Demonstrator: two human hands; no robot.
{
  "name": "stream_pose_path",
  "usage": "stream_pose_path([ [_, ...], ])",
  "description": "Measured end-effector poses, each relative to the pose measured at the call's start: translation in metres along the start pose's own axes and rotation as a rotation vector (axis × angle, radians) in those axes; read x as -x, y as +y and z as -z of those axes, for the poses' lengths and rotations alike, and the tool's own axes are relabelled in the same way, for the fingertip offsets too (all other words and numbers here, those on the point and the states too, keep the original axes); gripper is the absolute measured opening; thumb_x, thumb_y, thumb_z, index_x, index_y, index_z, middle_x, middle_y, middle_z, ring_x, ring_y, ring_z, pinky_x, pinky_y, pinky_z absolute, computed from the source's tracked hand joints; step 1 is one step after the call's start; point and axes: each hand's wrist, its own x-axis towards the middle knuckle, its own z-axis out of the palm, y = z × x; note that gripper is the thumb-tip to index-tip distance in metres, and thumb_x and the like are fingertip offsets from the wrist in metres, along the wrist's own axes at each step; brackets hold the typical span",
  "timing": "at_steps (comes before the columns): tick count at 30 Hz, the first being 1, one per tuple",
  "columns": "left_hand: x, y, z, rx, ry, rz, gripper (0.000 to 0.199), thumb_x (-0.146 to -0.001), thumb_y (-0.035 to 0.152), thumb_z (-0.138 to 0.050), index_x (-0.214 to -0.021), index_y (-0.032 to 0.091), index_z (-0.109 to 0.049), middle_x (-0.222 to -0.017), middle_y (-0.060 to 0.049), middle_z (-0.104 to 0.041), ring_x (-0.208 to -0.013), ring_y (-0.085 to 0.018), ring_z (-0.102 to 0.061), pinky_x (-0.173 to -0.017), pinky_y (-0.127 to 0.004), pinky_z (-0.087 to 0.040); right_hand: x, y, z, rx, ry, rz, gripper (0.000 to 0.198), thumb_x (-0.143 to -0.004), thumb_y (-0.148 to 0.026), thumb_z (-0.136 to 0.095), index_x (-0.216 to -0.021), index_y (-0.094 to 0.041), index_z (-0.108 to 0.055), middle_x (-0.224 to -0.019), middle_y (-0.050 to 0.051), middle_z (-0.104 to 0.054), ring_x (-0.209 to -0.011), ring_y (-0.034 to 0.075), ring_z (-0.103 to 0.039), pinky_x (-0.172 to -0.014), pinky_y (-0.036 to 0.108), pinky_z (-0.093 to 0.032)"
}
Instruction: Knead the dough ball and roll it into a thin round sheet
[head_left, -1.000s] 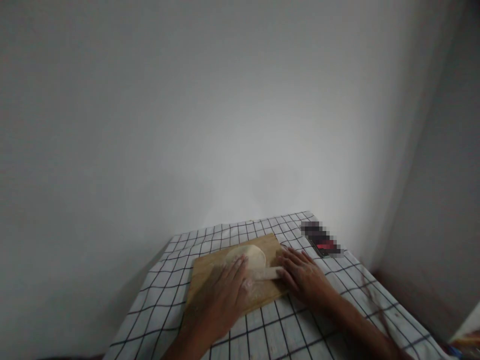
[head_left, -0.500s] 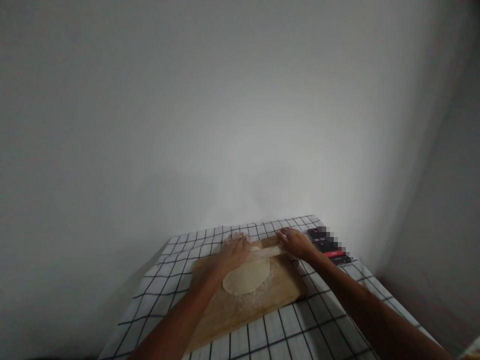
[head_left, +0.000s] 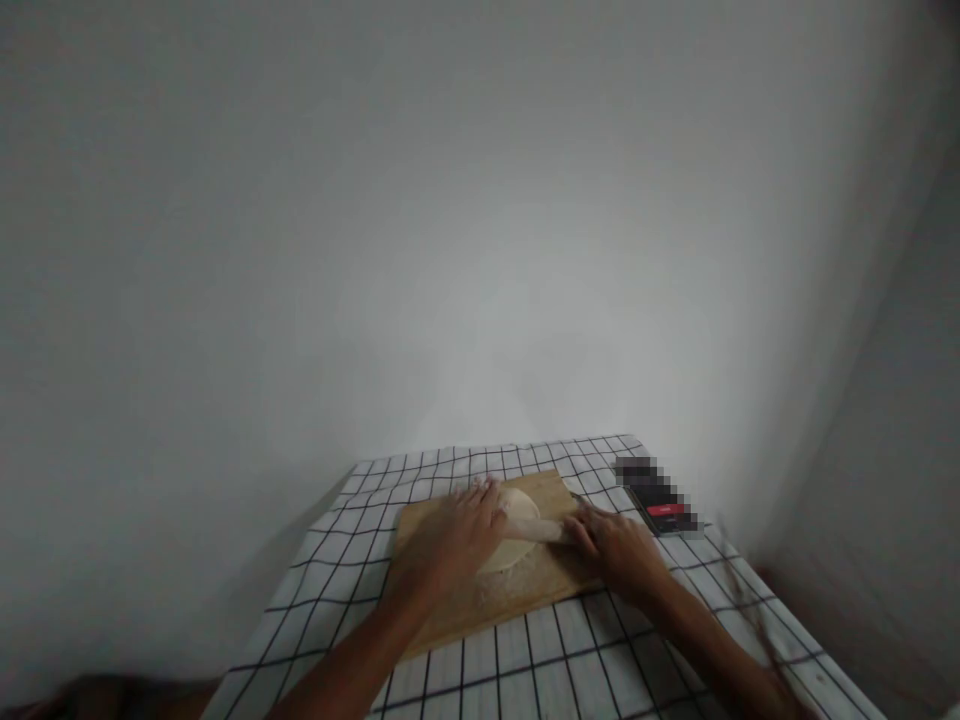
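A pale rolling pin (head_left: 536, 530) lies across a flat round of dough (head_left: 519, 503), with dough showing on both its far and near sides. My left hand (head_left: 472, 528) is on the pin's left part, slightly blurred, and covers the dough's left side. At the pin's right end my right hand (head_left: 613, 545) is closed around it, near the board's right edge. Beneath the dough is a wooden board (head_left: 450, 625), dusted with flour in front of the round.
A white tablecloth (head_left: 480, 680) with dark grid lines covers the table. A dark phone (head_left: 664, 508), partly pixelated and with a red bar on its screen, lies right of the board. A pale wall (head_left: 480, 250) rises behind the table.
Both hands have drawn the rolling pin toward me, from the dough's far edge to its middle. The far part of the dough now shows beyond the pin.
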Motion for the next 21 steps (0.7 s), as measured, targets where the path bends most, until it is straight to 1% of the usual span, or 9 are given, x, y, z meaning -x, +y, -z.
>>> stream_pose_path([
  [2,0.013,0.007,0.013,0.004,0.023,-0.035,0.046,-0.101,0.024,-0.036,-0.145,0.013,-0.044,-0.151,-0.018,-0.047,-0.142,-0.031,-0.042,-0.116,-0.055,-0.036,0.016,-0.008,0.002,-0.046,0.037,-0.024,0.037,-0.105,-0.044,-0.036,-0.112,-0.026,-0.067,-0.115,0.009,-0.073,-0.092,0.022,-0.073,-0.067,0.029,-0.054],
  [4,0.026,0.012,0.021,0.022,0.051,-0.044,0.048,-0.101,0.027,-0.036,-0.148,0.014,-0.040,-0.154,-0.017,-0.044,-0.144,-0.029,-0.039,-0.117,-0.054,-0.035,0.032,-0.015,0.004,-0.108,0.074,-0.053,0.034,-0.103,-0.046,-0.041,-0.117,-0.026,-0.064,-0.120,0.008,-0.072,-0.095,0.022,-0.073,-0.070,0.030,-0.055],
  [6,0.036,0.015,0.024,0.039,0.064,-0.034,0.050,-0.102,0.029,-0.037,-0.149,0.013,-0.038,-0.154,-0.017,-0.044,-0.144,-0.029,-0.039,-0.117,-0.053,-0.037,0.046,-0.020,0.005,-0.152,0.087,-0.083,0.034,-0.102,-0.048,-0.043,-0.121,-0.026,-0.062,-0.117,0.007,-0.073,-0.095,0.023,-0.073,-0.071,0.031,-0.056],
  [9,0.046,0.016,0.024,0.053,0.058,-0.038,0.050,-0.103,0.030,-0.037,-0.151,0.015,-0.036,-0.154,-0.014,-0.045,-0.144,-0.028,-0.040,-0.115,-0.053,-0.039,0.059,-0.021,0.007,-0.198,0.090,-0.099,0.033,-0.100,-0.049,-0.048,-0.120,-0.028,-0.063,-0.110,0.005,-0.074,-0.097,0.024,-0.072,-0.075,0.034,-0.057],
  [13,0.059,0.019,0.030,0.078,0.049,-0.020,0.050,-0.103,0.032,-0.039,-0.152,0.021,-0.038,-0.154,-0.010,-0.045,-0.144,-0.027,-0.040,-0.116,-0.050,-0.040,0.068,-0.019,0.009,-0.325,0.110,-0.073,0.029,-0.097,-0.046,-0.055,-0.119,-0.030,-0.066,-0.118,0.004,-0.072,-0.107,0.024,-0.069,-0.086,0.036,-0.057],
  [15,0.067,0.022,0.035,0.073,0.039,-0.001,0.049,-0.102,0.033,-0.042,-0.150,0.025,-0.041,-0.156,-0.007,-0.043,-0.144,-0.028,-0.039,-0.116,-0.052,-0.039,0.071,-0.022,0.010,-0.379,0.122,-0.082,0.028,-0.097,-0.045,-0.056,-0.117,-0.030,-0.068,-0.117,0.005,-0.072,-0.105,0.024,-0.070,-0.088,0.036,-0.057],
  [17,0.077,0.025,0.040,0.046,0.045,0.023,0.049,-0.100,0.036,-0.046,-0.148,0.027,-0.044,-0.158,-0.005,-0.040,-0.146,-0.031,-0.034,-0.116,-0.057,-0.039,0.077,-0.027,0.009,-0.406,0.141,-0.095,0.026,-0.096,-0.045,-0.056,-0.114,-0.030,-0.069,-0.116,0.005,-0.073,-0.102,0.024,-0.071,-0.087,0.035,-0.057],
  [19,0.086,0.026,0.045,0.020,0.048,0.029,0.054,-0.098,0.040,-0.049,-0.149,0.026,-0.042,-0.159,-0.004,-0.037,-0.148,-0.035,-0.029,-0.115,-0.060,-0.038,0.086,-0.034,0.003,-0.396,0.158,-0.109,0.026,-0.096,-0.045,-0.057,-0.113,-0.031,-0.070,-0.118,0.006,-0.073,-0.102,0.024,-0.071,-0.085,0.034,-0.059],
  [21,0.095,0.024,0.049,0.020,0.038,-0.001,0.058,-0.097,0.040,-0.051,-0.151,0.026,-0.039,-0.159,-0.004,-0.037,-0.149,-0.035,-0.026,-0.115,-0.060,-0.038,0.100,-0.037,-0.009,-0.341,0.173,-0.122,0.026,-0.094,-0.045,-0.059,-0.113,-0.032,-0.070,-0.121,0.006,-0.072,-0.104,0.026,-0.072,-0.084,0.035,-0.060],
])
